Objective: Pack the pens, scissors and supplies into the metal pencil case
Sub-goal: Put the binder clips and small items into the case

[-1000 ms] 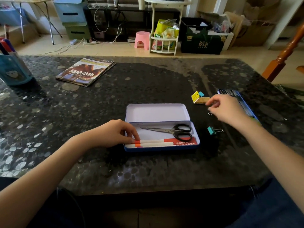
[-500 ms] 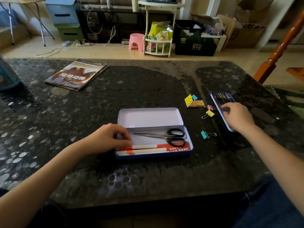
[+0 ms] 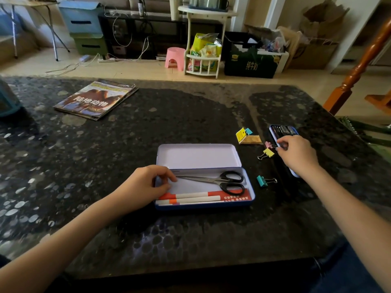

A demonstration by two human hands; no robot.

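The open metal pencil case (image 3: pixel 198 155) lies mid-table with its lid folded back. Inside are black-handled scissors (image 3: pixel 224 180), two white pens with orange bands (image 3: pixel 190 198) and a red card (image 3: pixel 239 196). My left hand (image 3: pixel 146 185) grips the case's left end, fingers curled over the rim. To the right, my right hand (image 3: pixel 296 154) pinches the wire handle of a pink binder clip (image 3: pixel 267 144). A yellow clip (image 3: pixel 268 152) lies just below it and a teal clip (image 3: pixel 262 180) nearer the case. A yellow and teal clip pair on brown paper (image 3: pixel 245 135) sits further back.
A second blue tin (image 3: pixel 282 130) lies partly under my right hand. A magazine (image 3: pixel 95 100) rests at the back left, and a blue holder (image 3: pixel 6 102) at the left edge. A wooden chair post (image 3: pixel 355 75) stands off the right corner.
My right hand has left the blue tin, shifted left and closed its fingers at the pink clip. My left hand has stayed on the case's left end.
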